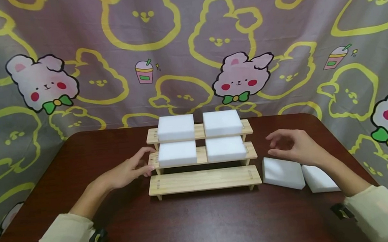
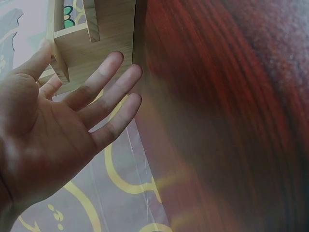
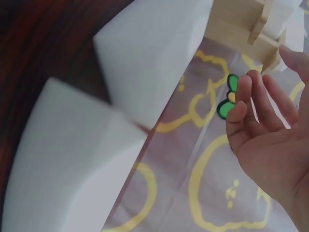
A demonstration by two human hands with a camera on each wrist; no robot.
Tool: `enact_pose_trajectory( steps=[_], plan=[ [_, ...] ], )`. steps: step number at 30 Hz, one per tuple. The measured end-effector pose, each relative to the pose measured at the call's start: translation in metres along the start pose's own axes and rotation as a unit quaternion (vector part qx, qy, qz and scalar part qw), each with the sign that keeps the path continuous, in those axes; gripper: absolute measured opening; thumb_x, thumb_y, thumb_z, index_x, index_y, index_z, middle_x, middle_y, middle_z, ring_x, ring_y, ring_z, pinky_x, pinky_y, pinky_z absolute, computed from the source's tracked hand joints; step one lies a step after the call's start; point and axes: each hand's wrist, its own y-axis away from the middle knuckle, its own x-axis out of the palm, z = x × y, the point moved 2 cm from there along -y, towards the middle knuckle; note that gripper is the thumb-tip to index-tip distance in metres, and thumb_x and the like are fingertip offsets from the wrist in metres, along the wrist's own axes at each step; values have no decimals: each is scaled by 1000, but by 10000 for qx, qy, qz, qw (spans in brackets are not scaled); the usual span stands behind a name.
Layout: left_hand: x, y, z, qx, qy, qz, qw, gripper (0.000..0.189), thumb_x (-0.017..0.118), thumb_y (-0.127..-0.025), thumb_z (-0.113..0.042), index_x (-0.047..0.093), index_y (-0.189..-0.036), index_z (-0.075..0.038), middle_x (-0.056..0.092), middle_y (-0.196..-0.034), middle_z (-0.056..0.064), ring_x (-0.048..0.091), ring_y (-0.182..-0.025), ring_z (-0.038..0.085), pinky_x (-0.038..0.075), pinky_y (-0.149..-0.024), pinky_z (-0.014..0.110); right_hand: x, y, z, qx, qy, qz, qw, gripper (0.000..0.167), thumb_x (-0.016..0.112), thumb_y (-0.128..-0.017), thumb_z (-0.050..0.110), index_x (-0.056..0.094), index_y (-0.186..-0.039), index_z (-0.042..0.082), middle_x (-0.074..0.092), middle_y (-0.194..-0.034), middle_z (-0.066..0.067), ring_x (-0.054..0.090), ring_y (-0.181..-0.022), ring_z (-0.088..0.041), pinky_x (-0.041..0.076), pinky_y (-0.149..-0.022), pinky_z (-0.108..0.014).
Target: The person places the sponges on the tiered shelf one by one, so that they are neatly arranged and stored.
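Note:
A three-step wooden display rack [image 1: 204, 181] stands on the table. Two white foam blocks rest on its top step, one left [image 1: 175, 126] and one right [image 1: 222, 122]. The middle step carries two more, a left block [image 1: 177, 152] and a right block [image 1: 225, 148]. My left hand [image 1: 124, 172] holds the left end of the middle step between thumb and index finger; in the left wrist view its other fingers [image 2: 108, 104] spread free. To the rack's right, my right hand [image 1: 296, 145] hovers with loosely bent fingers, holding nothing, above two loose foam blocks.
Beside the rack's right end lie the two loose blocks, a nearer-to-rack one [image 1: 283, 172] and another [image 1: 320, 179] partly hidden by my right forearm. The dark red-brown table [image 1: 203, 224] has a back edge close behind the rack. A patterned curtain [image 1: 181, 60] hangs beyond it.

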Motion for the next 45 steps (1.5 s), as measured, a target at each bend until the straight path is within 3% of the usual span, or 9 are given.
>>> enact_pose_trajectory(
  steps=[8, 14, 23, 29, 37, 45],
  plan=[
    [1, 0, 2, -26, -15, -11, 10000, 49, 55, -110, -20, 28, -148, -7, 68, -97, 15, 66, -95, 30, 52, -83, 47, -6, 11, -20, 96, 38, 435, 9990, 31, 87, -84, 9, 73, -112, 7, 69, -89, 5, 60, -72, -5, 48, -56, -27],
    [1, 0, 1, -10, 24, -17, 10000, 50, 55, -109, -18, 27, -149, -7, 68, -97, 14, 65, -95, 31, 52, -83, 49, -6, 18, -30, 119, -165, 860, 9961, 38, 89, -82, 12, 71, -115, 3, 71, -95, -1, 65, -82, -10, 52, -62, -28],
    [1, -1, 1, -48, 36, -6, 10000, 50, 55, -109, -19, 27, -149, -7, 68, -98, 14, 66, -95, 30, 52, -83, 49, 4, 18, -38, 459, 24, 1601, 9860, 53, 96, -74, 23, 70, -117, 4, 69, -97, 4, 63, -87, -14, 53, -71, -31],
    [2, -1, 0, -115, 6, 5, 9999, 50, 55, -110, -20, 27, -149, -8, 68, -98, 14, 66, -96, 31, 52, -85, 49, 12, 12, -38, 527, 261, 1649, 9846, 50, 95, -76, 24, 71, -116, 5, 70, -97, 4, 64, -88, -15, 54, -75, -33],
    [2, -1, -2, -103, 50, 7, 9999, 52, 56, -109, -19, 26, -150, -7, 68, -99, 14, 66, -96, 30, 52, -84, 50, 17, 4, -35, 454, 462, 1403, 9880, 43, 92, -80, 21, 72, -114, 4, 71, -97, 2, 66, -88, -16, 55, -77, -37],
    [0, -1, 0, -49, 38, 8, 10000, 51, 56, -109, -20, 27, -149, -7, 68, -99, 15, 66, -95, 30, 52, -83, 48, 13, 5, -27, 720, 537, 1741, 9806, 68, 96, -72, 36, 67, -125, 4, 67, -106, -1, 63, -97, -21, 55, -87, -47]
  ],
)
